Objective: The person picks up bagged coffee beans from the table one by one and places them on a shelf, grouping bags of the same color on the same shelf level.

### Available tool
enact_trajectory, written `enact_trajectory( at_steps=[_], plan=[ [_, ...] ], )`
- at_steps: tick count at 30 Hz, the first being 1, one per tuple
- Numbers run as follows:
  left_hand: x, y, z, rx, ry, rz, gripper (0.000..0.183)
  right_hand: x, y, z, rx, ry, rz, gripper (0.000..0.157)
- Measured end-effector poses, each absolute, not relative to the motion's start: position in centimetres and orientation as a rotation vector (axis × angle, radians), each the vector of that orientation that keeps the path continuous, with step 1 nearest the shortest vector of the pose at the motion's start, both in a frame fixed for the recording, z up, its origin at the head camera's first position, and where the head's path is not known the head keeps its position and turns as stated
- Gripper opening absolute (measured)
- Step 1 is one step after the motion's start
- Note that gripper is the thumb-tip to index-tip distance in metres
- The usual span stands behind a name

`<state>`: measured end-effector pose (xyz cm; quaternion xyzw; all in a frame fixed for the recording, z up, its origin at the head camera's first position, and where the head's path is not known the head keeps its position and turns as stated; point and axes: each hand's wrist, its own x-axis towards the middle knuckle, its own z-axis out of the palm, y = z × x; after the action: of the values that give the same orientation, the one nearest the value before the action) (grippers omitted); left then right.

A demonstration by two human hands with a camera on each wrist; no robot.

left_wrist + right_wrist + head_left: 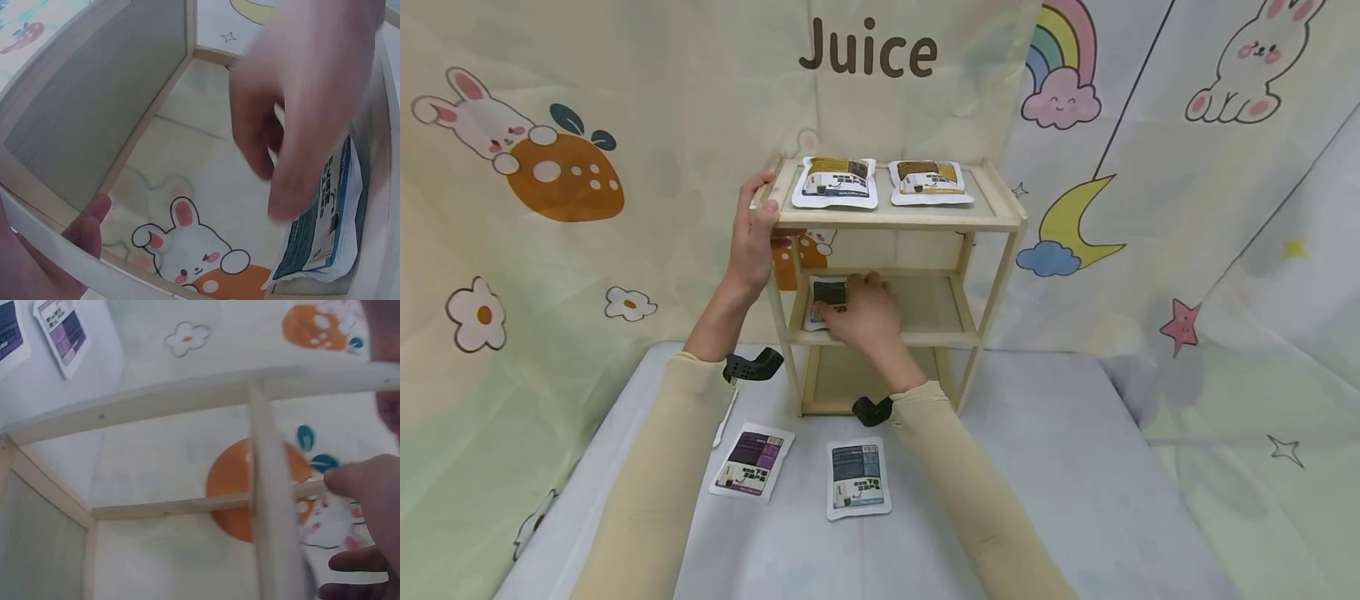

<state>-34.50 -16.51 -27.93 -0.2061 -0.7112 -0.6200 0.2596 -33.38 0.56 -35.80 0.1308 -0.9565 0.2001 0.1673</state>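
A small wooden shelf rack [887,223] stands on the table against the printed cloth. My left hand [754,237] grips its upper left corner, with fingertips [94,222] showing under the top board in the left wrist view. Over the middle tier is my right hand [868,312], its thumb and fingers apart and loosely bent in the right wrist view. Just left of it, a white pouch with a dark green label [830,296] lies on that tier, partly covered by the hand. In the left wrist view the same pouch [325,219] lies beneath the right hand, not gripped.
On the top tier lie two pouches, a brown-and-blue one [835,183] and a yellow-brown one [928,182]. A purple-labelled pouch [752,462] and a blue-grey one [858,479] lie on the table [1000,500] in front. Another pouch edge shows behind the left forearm.
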Motion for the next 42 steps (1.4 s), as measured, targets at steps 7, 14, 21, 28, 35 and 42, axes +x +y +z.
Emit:
enact_trajectory(
  at_steps=[7,14,21,28,35,42],
  plan=[
    [-34.5,-16.5,-27.9,-0.564,-1.952,-1.655,0.059,-29.5,3.1,-35.9,0.388,-2.640,0.757,0.052],
    [-34.7,-16.3,-27.7,-0.558,-1.971,-1.657,0.057,-25.5,6.1,-38.4,0.443,-2.635,0.812,0.043],
    [-34.6,-16.3,-27.6,-0.560,-1.956,-1.651,0.059,-23.2,8.1,-43.1,0.562,-2.712,0.814,0.044],
    [-34.6,-16.1,-27.3,-0.568,-1.954,-1.668,0.062,-21.5,9.5,-48.5,0.674,-2.870,0.915,0.056],
    [-34.6,-16.2,-27.4,-0.558,-1.940,-1.665,0.061,-20.5,9.7,-52.0,0.801,-2.948,0.903,0.083],
    [-34.4,-16.5,-27.7,-0.540,-1.946,-1.665,0.060,-19.9,8.3,-53.9,0.767,-3.001,0.839,0.112]
  ],
)
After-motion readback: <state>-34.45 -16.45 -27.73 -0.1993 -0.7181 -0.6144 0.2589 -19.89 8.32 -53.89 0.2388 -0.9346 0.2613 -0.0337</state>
